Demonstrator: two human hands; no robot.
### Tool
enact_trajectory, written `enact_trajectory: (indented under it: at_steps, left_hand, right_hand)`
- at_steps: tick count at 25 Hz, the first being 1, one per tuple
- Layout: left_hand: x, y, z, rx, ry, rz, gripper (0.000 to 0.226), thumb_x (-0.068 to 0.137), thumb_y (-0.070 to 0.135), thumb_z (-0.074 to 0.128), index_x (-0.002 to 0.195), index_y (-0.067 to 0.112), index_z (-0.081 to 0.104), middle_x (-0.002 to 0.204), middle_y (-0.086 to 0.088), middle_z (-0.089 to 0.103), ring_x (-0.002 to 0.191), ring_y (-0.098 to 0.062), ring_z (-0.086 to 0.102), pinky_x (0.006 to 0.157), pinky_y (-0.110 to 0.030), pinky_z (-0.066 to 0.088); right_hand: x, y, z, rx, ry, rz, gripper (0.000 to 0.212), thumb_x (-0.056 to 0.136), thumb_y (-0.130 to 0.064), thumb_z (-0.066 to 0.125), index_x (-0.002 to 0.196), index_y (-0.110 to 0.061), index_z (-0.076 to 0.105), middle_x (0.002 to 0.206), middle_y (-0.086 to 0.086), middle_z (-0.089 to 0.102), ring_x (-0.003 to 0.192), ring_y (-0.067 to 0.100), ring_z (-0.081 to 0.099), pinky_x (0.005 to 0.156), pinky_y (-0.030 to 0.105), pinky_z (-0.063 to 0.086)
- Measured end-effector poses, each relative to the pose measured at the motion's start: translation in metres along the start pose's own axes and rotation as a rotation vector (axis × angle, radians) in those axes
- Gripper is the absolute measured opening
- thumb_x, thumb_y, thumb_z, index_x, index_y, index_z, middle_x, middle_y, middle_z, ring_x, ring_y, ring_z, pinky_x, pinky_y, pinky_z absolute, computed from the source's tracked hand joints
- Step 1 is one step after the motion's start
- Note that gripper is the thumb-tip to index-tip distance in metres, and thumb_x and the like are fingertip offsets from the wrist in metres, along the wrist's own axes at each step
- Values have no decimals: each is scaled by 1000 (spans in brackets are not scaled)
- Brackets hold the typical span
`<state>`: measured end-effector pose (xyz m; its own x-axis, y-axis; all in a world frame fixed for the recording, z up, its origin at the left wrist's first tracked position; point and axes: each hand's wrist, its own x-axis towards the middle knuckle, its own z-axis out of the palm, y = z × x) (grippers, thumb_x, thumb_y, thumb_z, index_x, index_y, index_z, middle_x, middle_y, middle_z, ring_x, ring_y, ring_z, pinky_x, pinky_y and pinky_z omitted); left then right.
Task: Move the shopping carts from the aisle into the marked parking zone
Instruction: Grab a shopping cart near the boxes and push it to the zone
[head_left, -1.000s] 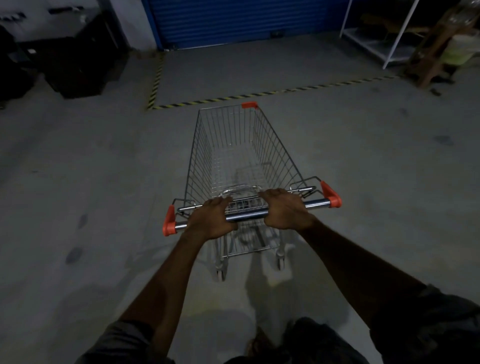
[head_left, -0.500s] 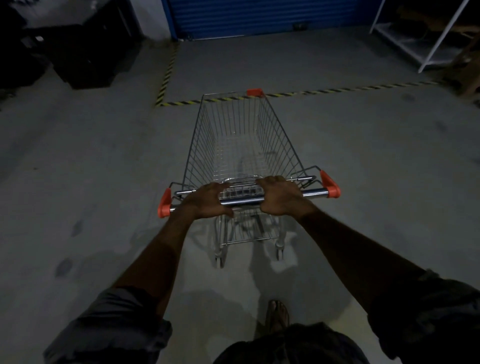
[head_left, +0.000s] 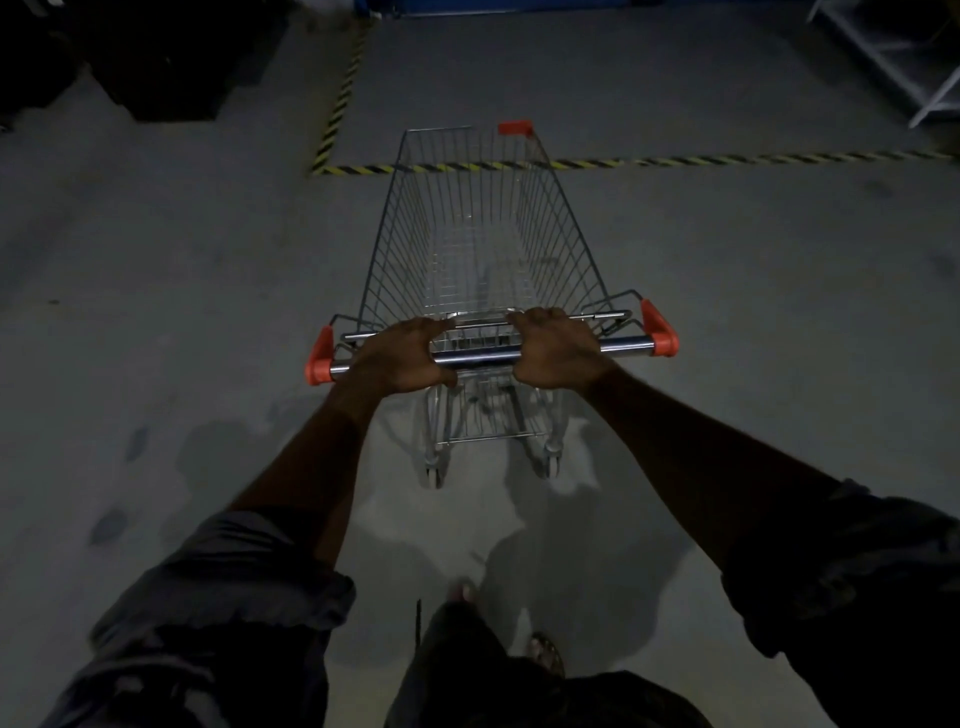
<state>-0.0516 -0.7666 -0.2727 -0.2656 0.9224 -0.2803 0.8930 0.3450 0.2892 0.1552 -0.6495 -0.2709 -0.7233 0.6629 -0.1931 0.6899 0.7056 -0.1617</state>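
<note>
An empty wire shopping cart (head_left: 483, 234) with orange corner caps stands straight ahead of me on the grey floor. My left hand (head_left: 402, 356) grips the left part of its chrome handle bar (head_left: 626, 344), and my right hand (head_left: 556, 348) grips the bar just right of centre. The cart's front end reaches over the yellow-and-black striped floor line (head_left: 727, 160) that marks the parking zone. That line runs across the view, and a second striped line (head_left: 340, 98) runs away from its left corner.
Dark boxes or cases (head_left: 171, 67) stand at the far left beside the striped line. A white metal shelf frame (head_left: 893, 57) stands at the far right. A blue shutter's base (head_left: 467, 5) shows at the top. My feet (head_left: 545, 649) are on the floor below the cart.
I have walked forward with the cart. Its front end has moved from short of the striped line to over it, and the shutter has slid nearly out of view.
</note>
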Motion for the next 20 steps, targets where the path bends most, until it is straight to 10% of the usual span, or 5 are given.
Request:
enact_trajectory:
  at_steps: [20]
  left_hand:
    - [349, -83, -130, -30, -68, 91, 101, 73, 60, 80, 157, 36, 30, 161, 0, 35, 146, -24, 34, 116, -37, 32]
  right_hand:
    - [340, 68, -93, 91, -16, 100, 102, 60, -58, 47, 156, -26, 36, 157, 4, 43, 143, 27, 39, 114, 45, 36]
